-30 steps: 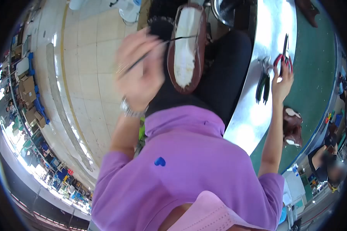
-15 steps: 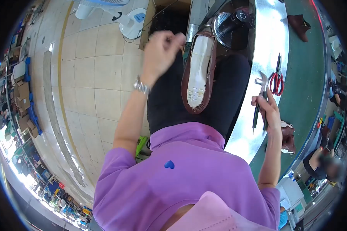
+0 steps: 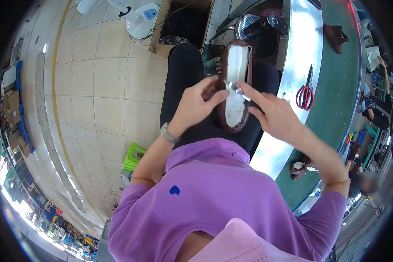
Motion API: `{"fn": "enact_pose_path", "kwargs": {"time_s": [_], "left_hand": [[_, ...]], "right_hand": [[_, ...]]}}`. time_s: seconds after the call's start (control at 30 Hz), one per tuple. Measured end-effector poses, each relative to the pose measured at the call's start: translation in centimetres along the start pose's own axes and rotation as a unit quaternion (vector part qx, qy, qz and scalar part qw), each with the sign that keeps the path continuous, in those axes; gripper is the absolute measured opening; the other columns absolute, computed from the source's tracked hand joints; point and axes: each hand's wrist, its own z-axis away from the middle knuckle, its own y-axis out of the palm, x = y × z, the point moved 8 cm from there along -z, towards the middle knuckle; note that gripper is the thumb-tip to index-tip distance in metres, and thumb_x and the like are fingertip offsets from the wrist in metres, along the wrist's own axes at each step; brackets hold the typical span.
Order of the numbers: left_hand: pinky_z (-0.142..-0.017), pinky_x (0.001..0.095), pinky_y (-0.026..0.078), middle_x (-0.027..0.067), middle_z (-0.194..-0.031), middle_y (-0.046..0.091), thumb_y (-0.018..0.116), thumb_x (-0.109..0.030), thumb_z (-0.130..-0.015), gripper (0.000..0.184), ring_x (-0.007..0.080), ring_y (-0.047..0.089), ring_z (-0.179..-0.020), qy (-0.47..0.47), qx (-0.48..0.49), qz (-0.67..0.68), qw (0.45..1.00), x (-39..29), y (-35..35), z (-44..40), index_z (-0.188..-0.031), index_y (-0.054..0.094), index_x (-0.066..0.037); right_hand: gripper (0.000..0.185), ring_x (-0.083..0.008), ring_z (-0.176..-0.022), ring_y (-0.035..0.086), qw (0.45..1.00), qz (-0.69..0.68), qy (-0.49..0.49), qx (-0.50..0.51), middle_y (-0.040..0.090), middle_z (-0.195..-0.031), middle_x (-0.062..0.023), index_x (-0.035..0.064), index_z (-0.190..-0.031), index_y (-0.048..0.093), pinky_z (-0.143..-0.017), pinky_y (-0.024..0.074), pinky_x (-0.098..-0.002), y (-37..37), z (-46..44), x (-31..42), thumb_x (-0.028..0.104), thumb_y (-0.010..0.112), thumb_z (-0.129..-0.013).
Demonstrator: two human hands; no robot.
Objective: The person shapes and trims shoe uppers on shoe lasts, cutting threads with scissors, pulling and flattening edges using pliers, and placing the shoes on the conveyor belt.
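Note:
A brown leather shoe upper on a last [image 3: 236, 109] rests bottom-up between my thighs, its white insole showing. My left hand [image 3: 196, 102] is at the shoe's left edge, with the thumb over the insole and the curled fingers by the leather. My right hand [image 3: 273, 114] is closed around a pair of lasting pliers [image 3: 235, 87], whose metal head lies over the middle of the insole. The handles are mostly hidden in my palm.
Red-handled scissors [image 3: 305, 97] lie on the metal-edged bench [image 3: 305, 39] at right. A brown shoe upper [image 3: 335, 38] and more shoe pieces [image 3: 298, 170] are on its green surface. A cardboard box [image 3: 161, 49] and a green basket [image 3: 133, 156] stand on the floor.
My right hand has brought the lasting pliers from above the bench to the shoe. My left hand has come down from the upper left to the shoe's edge.

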Motion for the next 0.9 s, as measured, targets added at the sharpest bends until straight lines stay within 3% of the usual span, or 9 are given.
{"fn": "enact_pose_path", "kwargs": {"time_s": [0.1, 0.13, 0.27, 0.4, 0.5, 0.7, 0.73, 0.83, 0.9], "left_hand": [[-0.106, 0.0337, 0.039, 0.0103, -0.142, 0.049, 0.058, -0.032, -0.098, 0.060, 0.0178, 0.048, -0.128, -0.182, 0.087, 0.580, 0.789, 0.5, 3.9, -1.9, -0.149, 0.035, -0.012], [-0.113, 0.0341, 0.028, 0.0047, -0.155, 0.029, 0.057, -0.034, -0.098, 0.072, 0.0182, 0.031, -0.140, -0.196, 0.102, 0.531, 0.818, 1.8, 4.9, -3.3, -0.156, 0.017, -0.018], [-0.109, 0.0325, 0.034, 0.0071, -0.149, 0.038, 0.058, -0.033, -0.097, 0.071, 0.0177, 0.039, -0.134, -0.114, 0.078, 0.416, 0.899, 0.9, 4.6, -4.5, -0.155, 0.020, -0.016], [-0.100, 0.0297, 0.042, 0.0063, -0.139, 0.047, 0.061, -0.032, -0.096, 0.073, 0.0145, 0.049, -0.122, -0.187, 0.123, 0.389, 0.894, 1.0, 3.6, -3.8, -0.154, 0.021, -0.014], [-0.101, 0.0302, 0.042, 0.0065, -0.140, 0.046, 0.062, -0.033, -0.095, 0.075, 0.0143, 0.049, -0.123, -0.189, 0.121, 0.355, 0.907, 0.4, 2.8, -4.1, -0.155, 0.020, -0.013], [-0.101, 0.0313, 0.042, 0.0057, -0.141, 0.045, 0.065, -0.032, -0.092, 0.081, 0.0156, 0.049, -0.122, -0.170, 0.159, 0.339, 0.912, 0.4, 2.4, -4.4, -0.155, 0.018, -0.012], [-0.101, 0.0313, 0.042, 0.0056, -0.141, 0.045, 0.066, -0.031, -0.092, 0.081, 0.0156, 0.049, -0.122, -0.171, 0.156, 0.335, 0.913, 0.4, 2.4, -4.5, -0.155, 0.019, -0.012], [-0.101, 0.0316, 0.042, 0.0054, -0.140, 0.046, 0.067, -0.030, -0.091, 0.081, 0.0152, 0.049, -0.122, -0.163, 0.169, 0.317, 0.919, 0.5, 2.3, -4.9, -0.155, 0.020, -0.013], [-0.102, 0.0320, 0.042, 0.0053, -0.141, 0.045, 0.067, -0.029, -0.091, 0.081, 0.0151, 0.049, -0.122, -0.163, 0.187, 0.319, 0.915, -0.1, 2.1, -4.6, -0.155, 0.020, -0.014]], "right_hand": [[0.069, -0.0374, -0.066, 0.064, 0.997, -0.038, -0.015, -0.060, 0.063, -0.078, -0.0195, 0.0197, -0.149, 0.035, -0.060, 0.0521, -0.0447, 1.1, 0.7, -0.6, 0.005, 0.062, -0.086], [0.070, -0.0376, -0.067, 0.064, 0.996, -0.051, -0.012, -0.067, 0.063, -0.078, -0.0193, 0.0195, -0.148, 0.035, -0.061, 0.0523, -0.0448, 1.1, 0.7, -0.4, 0.005, 0.062, -0.086], [0.070, -0.0397, -0.073, 0.065, 1.000, -0.023, -0.020, 0.007, 0.066, -0.088, -0.0213, 0.0191, -0.148, 0.036, -0.063, 0.0514, -0.0440, -4.3, 0.2, 1.1, 0.006, 0.065, -0.086], [0.068, -0.0397, -0.073, 0.065, 0.982, -0.020, -0.145, -0.116, 0.067, -0.089, -0.0216, 0.0234, -0.149, 0.036, -0.062, 0.0518, -0.0428, -7.8, -4.1, 3.2, 0.009, 0.064, -0.088], [0.066, -0.0345, -0.068, 0.065, 0.978, 0.203, 0.004, 0.043, 0.068, -0.081, -0.0131, 0.0328, -0.149, 0.035, -0.062, 0.0541, -0.0432, -3.5, -7.6, -2.1, 0.015, 0.062, -0.091], [0.068, -0.0325, -0.059, 0.064, 0.963, 0.087, -0.150, -0.204, 0.064, -0.070, -0.0133, 0.0410, -0.150, 0.026, -0.053, 0.0514, -0.0442, -5.6, -4.9, 0.9, 0.019, 0.058, -0.094], [0.069, -0.0315, -0.058, 0.063, 0.983, 0.174, -0.025, -0.060, 0.064, -0.069, -0.0131, 0.0423, -0.151, 0.025, -0.052, 0.0509, -0.0419, -3.3, -5.8, -1.4, 0.018, 0.057, -0.094], [0.069, -0.0314, -0.060, 0.064, 0.963, 0.269, -0.018, -0.023, 0.064, -0.071, -0.0128, 0.0414, -0.150, 0.026, -0.053, 0.0513, -0.0419, -4.8, -4.7, 0.1, 0.016, 0.058, -0.094], [0.072, -0.0306, -0.060, 0.065, 0.974, 0.150, -0.088, -0.143, 0.063, -0.069, -0.0131, 0.0407, -0.151, 0.025, -0.054, 0.0511, -0.0420, -5.7, -4.1, 1.5, 0.015, 0.059, -0.093]]}}
